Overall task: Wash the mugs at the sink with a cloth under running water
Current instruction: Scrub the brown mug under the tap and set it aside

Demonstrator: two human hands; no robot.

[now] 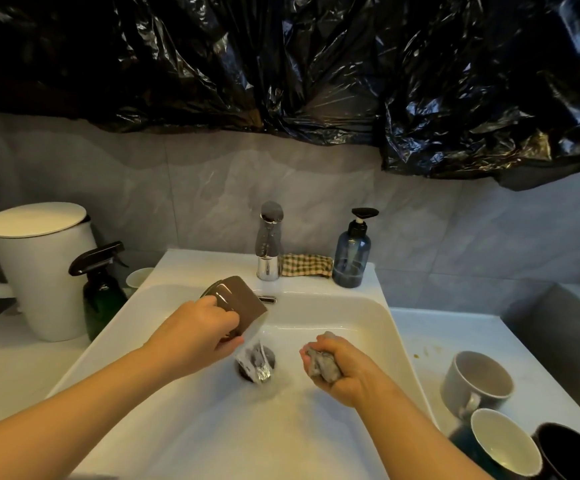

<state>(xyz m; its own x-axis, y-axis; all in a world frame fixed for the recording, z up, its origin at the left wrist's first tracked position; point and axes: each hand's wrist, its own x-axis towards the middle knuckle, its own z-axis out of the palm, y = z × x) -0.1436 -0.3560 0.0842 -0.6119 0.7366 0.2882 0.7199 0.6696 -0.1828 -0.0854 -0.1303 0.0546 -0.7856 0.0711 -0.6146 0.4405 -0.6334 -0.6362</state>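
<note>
Both bare forearms reach over the white sink [378,317], where water splashes at the drain [257,367]. A grey mug [477,382], a white-lined mug [505,445] and a dark mug [572,455] sit on the tabletop [420,341] to the right. The left hand [195,336] grips a brown mug [243,303], tipped mouth-down above the drain. The right hand [344,372] clenches a grey cloth [323,367].

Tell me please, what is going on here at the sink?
A person is washing mugs at a white sink. The left hand holds a brown mug tipped over the basin, and water seems to spill from it onto the drain. The right hand squeezes a wadded grey cloth beside the drain. On the counter to the right wait a grey mug, a teal mug and a dark mug.
</note>
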